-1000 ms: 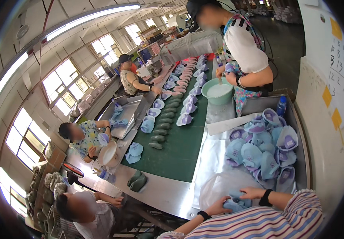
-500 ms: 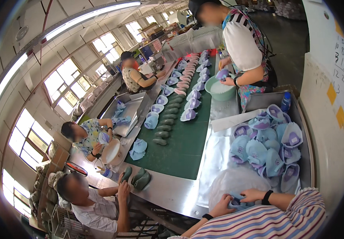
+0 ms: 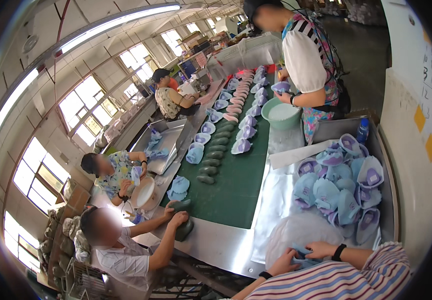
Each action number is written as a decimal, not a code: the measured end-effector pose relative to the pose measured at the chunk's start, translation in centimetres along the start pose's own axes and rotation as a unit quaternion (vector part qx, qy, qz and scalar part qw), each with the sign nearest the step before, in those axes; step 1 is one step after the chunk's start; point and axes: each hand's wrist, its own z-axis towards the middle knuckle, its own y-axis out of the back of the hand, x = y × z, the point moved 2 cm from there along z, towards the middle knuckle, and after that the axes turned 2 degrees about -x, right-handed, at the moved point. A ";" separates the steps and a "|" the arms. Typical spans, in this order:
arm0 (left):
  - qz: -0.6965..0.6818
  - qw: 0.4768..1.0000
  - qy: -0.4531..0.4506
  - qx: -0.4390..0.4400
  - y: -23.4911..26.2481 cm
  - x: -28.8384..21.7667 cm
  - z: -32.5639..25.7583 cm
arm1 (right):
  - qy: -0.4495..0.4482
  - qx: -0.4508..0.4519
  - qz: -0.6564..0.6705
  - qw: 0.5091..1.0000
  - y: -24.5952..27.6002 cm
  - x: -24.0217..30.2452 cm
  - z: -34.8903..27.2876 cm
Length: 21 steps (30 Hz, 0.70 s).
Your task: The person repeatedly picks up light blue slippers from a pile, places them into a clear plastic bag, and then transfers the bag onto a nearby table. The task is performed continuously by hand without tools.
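Observation:
At the lower right, close to my body, my left hand (image 3: 282, 263) and my right hand (image 3: 322, 249) both grip a light blue shoe upper (image 3: 303, 257). My fingers are bent around its edges and cover part of it. Just beyond them lies a bunched clear plastic bag (image 3: 296, 234). A heap of blue and lilac shoe uppers (image 3: 328, 192) fills the metal tray to the right of the bag.
A green conveyor belt (image 3: 236, 195) carries rows of uppers and shoe lasts (image 3: 216, 155). Across it, a co-worker (image 3: 121, 245) handles dark green lasts. Another person (image 3: 303, 60) stands by a green basin (image 3: 279, 114). The metal tray wall (image 3: 390, 200) rises at right.
My hands keep hold of the blue upper, with little movement. The co-worker at lower left has moved the dark green lasts right, toward the belt. The whole view has shifted slightly.

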 end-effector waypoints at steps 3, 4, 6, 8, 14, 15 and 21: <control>-0.018 0.999 -0.021 -0.018 0.1 1.2 0.5 | -0.033 0.030 0.019 0.999 0.9 0.5 -0.1; -0.004 1.000 0.008 -0.002 1.0 0.2 1.0 | -0.025 0.019 0.014 0.999 0.8 0.1 0.2; 0.019 1.000 0.006 0.014 0.9 0.0 0.8 | -0.005 -0.006 -0.001 1.000 0.2 -0.2 0.4; 0.021 1.000 -0.007 0.017 0.5 1.0 1.1 | -0.003 -0.009 -0.005 1.000 0.2 0.0 0.5; -0.008 1.000 0.012 0.021 0.7 1.9 2.0 | -0.022 -0.003 0.014 1.000 -0.1 -1.3 1.2; -0.021 1.000 0.012 0.015 1.1 2.1 2.3 | -0.016 -0.009 0.018 1.000 0.4 -0.9 1.7; -0.042 0.999 0.005 0.013 1.4 1.1 1.7 | -0.032 0.004 0.055 0.998 0.1 -0.9 1.3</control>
